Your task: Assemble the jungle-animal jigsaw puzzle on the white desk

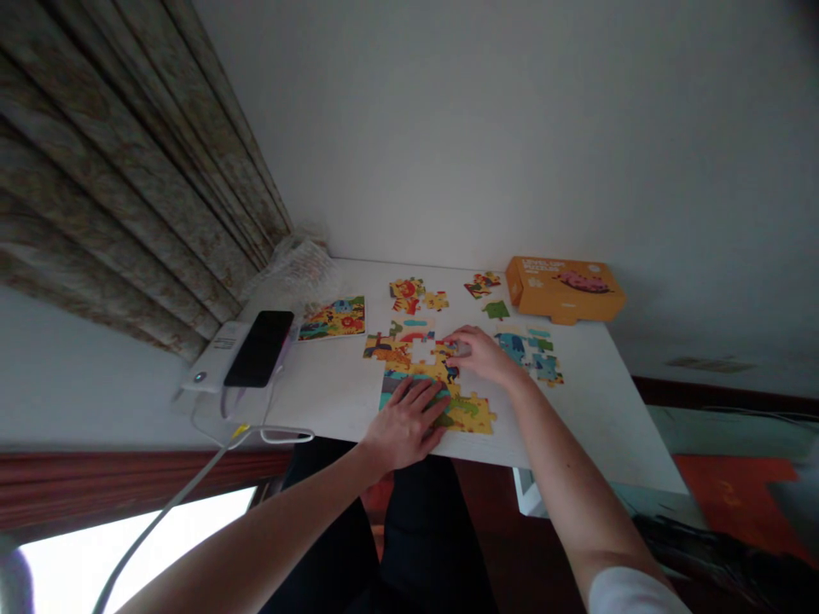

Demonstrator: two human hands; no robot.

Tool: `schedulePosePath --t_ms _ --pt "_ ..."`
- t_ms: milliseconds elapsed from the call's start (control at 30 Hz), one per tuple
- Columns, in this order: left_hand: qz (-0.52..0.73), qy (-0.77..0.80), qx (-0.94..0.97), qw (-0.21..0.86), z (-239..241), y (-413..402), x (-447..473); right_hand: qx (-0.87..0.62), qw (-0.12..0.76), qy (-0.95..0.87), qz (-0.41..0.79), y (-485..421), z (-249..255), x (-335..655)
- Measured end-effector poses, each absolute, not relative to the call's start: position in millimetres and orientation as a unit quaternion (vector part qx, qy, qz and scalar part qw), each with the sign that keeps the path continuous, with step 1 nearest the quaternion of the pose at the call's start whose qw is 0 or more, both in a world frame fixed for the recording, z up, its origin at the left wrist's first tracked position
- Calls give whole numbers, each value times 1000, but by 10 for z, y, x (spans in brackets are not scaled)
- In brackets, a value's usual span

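Observation:
A partly joined jigsaw puzzle (470, 413) lies near the front edge of the white table, with a white gap in its upper middle. My left hand (409, 422) rests flat across its lower part, fingers spread, covering some of the picture. Thumb and fingers of my right hand (479, 354) close around a puzzle piece (451, 373) at the upper right side of the joined part; the hand hides much of this piece. Just right of that hand is a group of blue elephant puzzle pieces (511, 344).
Loose puzzle pieces (405, 294) lie farther back, near a green piece (496, 310). An orange puzzle box (566, 290) stands at the back right. On the left are a picture card (333, 319), a black phone (261, 348), crumpled bubble wrap (300, 269) and a white cable (182, 499).

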State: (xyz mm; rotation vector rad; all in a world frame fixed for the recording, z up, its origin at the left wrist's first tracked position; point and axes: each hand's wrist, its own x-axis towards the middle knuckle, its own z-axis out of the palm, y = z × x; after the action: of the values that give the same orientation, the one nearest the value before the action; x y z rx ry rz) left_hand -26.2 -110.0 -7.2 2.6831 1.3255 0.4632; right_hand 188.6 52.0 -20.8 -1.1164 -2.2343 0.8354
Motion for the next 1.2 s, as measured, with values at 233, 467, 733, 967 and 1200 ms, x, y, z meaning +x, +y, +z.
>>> schedulePosePath --t_ms 233,467,733,967,1200 --pt "152 437 885 57 -65 -1099 -262 -382 246 -831 320 494 -180 1882" --pt "150 438 884 63 -58 -1102 -261 -404 240 -816 337 487 -156 1875" --pt "147 439 884 64 -44 -1107 -257 -408 243 -811 342 483 -157 1872" --pt "145 439 885 64 -51 -1107 -260 -400 235 -819 339 490 -140 1871" --pt "146 439 884 65 -49 -1107 -259 -397 237 -816 347 473 -121 1876"
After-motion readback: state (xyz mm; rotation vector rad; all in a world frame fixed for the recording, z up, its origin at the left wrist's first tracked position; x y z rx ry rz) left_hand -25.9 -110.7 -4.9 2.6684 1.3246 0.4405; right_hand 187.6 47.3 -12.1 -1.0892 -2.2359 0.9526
